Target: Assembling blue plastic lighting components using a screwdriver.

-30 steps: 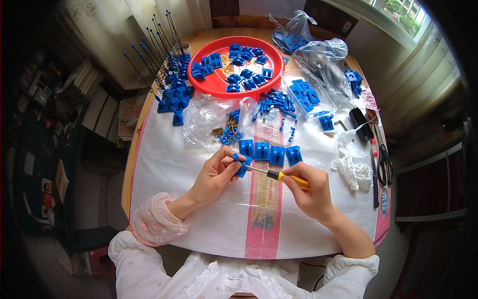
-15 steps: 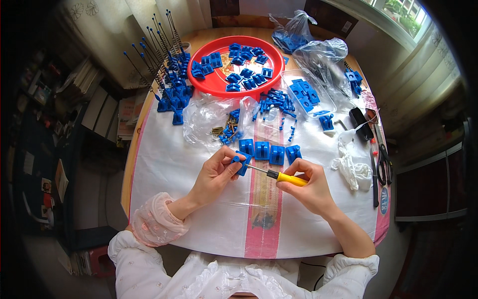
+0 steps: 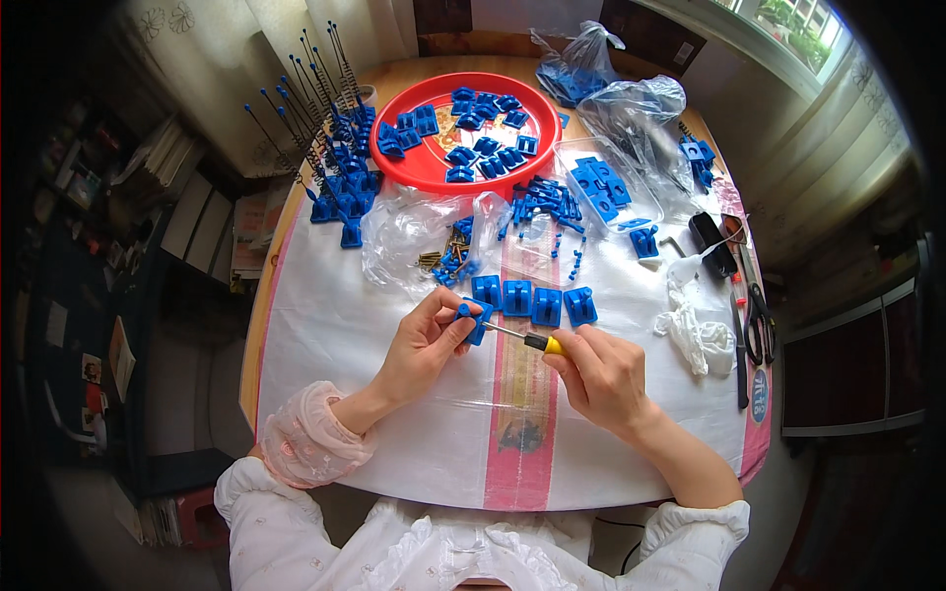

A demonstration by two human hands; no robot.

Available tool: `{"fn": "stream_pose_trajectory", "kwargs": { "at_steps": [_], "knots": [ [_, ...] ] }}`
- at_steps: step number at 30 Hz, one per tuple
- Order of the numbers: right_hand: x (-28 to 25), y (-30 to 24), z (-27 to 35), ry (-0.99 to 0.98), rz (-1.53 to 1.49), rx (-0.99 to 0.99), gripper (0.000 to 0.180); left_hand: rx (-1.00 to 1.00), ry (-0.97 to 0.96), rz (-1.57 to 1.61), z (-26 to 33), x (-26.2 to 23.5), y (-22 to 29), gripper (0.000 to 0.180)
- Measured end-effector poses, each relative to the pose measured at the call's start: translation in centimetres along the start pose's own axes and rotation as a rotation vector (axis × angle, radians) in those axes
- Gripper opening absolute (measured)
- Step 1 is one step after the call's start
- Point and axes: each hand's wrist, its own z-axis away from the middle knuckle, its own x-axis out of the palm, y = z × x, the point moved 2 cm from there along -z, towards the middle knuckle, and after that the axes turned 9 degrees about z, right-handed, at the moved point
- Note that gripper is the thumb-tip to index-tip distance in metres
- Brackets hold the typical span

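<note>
Seated at a table spread with a white plastic sheet (image 3: 325, 325), a person pinches a small blue plastic bracket (image 3: 474, 317) in the fingers of the left hand (image 3: 419, 345), while the right hand (image 3: 601, 379) is wrapped around the yellow handle of a screwdriver (image 3: 527, 339) whose tip meets the bracket's side. The bracket is held just off the sheet, directly below a row of four matching blue brackets (image 3: 533, 299) laid side by side. Above that row, a clear bag holding brass screws (image 3: 436, 258) lies open, and farther up sits a round red tray (image 3: 424, 172) heaped with more blue parts; to the left of the row, spring-topped blue pieces (image 3: 335, 187) stand in a cluster, and well to its right lie scissors (image 3: 757, 320) and a crumpled white glove (image 3: 700, 335). The risk here looks plain enough: the blade tip rests close to the left fingertips, and with the bracket unsupported in the air, a slip out of the screw head could jab the thumb or flick the small screw away among the loose parts.
</note>
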Motion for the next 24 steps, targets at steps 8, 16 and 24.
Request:
{"fn": "stream_pose_trajectory", "kwargs": {
  "at_steps": [8, 16, 24],
  "knots": [
    [0.9, 0.6, 0.5, -0.154, -0.352, 0.228, 0.017, -0.038, -0.004, -0.041, 0.0, 0.3, 0.2, 0.008],
    [1.2, 0.3, 0.8, -0.071, -0.377, 0.185, 0.027, -0.053, 0.043, -0.054, -0.1, 0.0, 0.1, 0.009],
    [1.0, 1.1, 0.4, 0.101, -0.207, 0.036, 0.024, -0.065, 0.009, -0.041, -0.1, 0.1, -0.1, 0.010]
  ]
}}
